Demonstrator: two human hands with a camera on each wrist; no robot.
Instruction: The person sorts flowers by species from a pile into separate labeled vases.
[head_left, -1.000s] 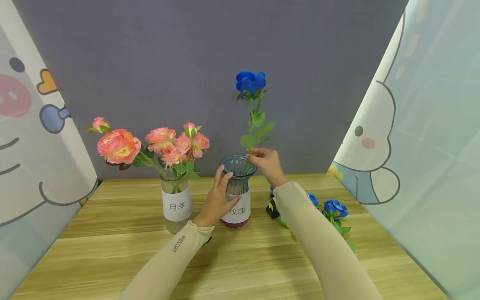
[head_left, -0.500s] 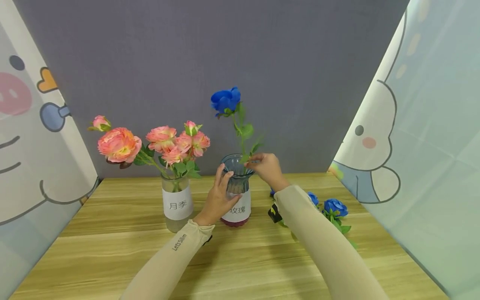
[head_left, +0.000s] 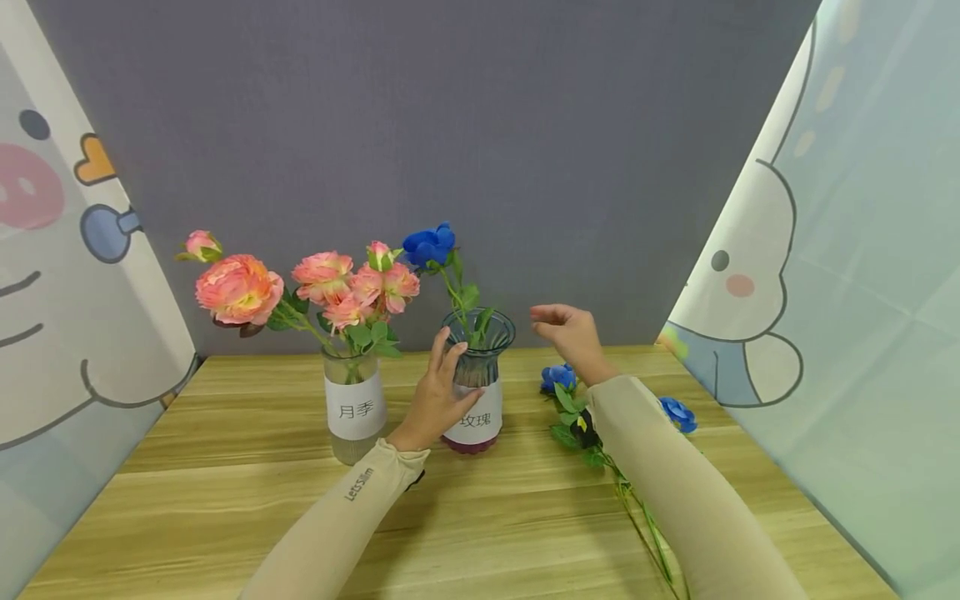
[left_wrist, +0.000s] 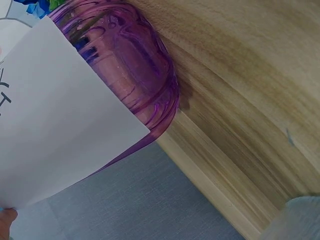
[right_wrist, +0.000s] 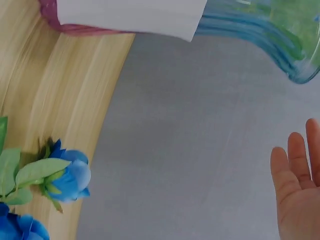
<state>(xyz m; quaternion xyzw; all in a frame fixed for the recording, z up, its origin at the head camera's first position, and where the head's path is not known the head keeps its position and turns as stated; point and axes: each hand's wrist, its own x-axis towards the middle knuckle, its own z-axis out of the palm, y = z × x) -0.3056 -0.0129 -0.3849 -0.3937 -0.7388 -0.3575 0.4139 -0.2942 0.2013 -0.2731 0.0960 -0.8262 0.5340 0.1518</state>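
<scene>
A glass vase (head_left: pixel 487 371), blue at the top and purple at the base (left_wrist: pixel 150 65), stands upright on the table with a white paper label (head_left: pixel 480 412) around it. My left hand (head_left: pixel 437 396) grips its near left side, fingers up by the rim and thumb across the label. In the vase stands a single blue rose (head_left: pixel 430 247), leaning left, its leaves at the rim. To the right of the rim my right hand (head_left: pixel 573 333) is raised in the air, holding nothing. Its fingers (right_wrist: pixel 299 155) show extended and apart from the glass in the right wrist view.
Left of this vase stands a ribbed clear vase (head_left: pixel 355 454) of pink flowers (head_left: pixel 240 290), also labelled. More blue roses (head_left: pixel 558 377) lie on the wooden table (head_left: pixel 247 508) at right, partly behind the right sleeve. A grey panel (head_left: pixel 337 125) rises behind the table.
The blue rose has sunk lower into the vase and tipped left. My right hand has let go of its stem and drawn back right. My left hand stays on the vase.
</scene>
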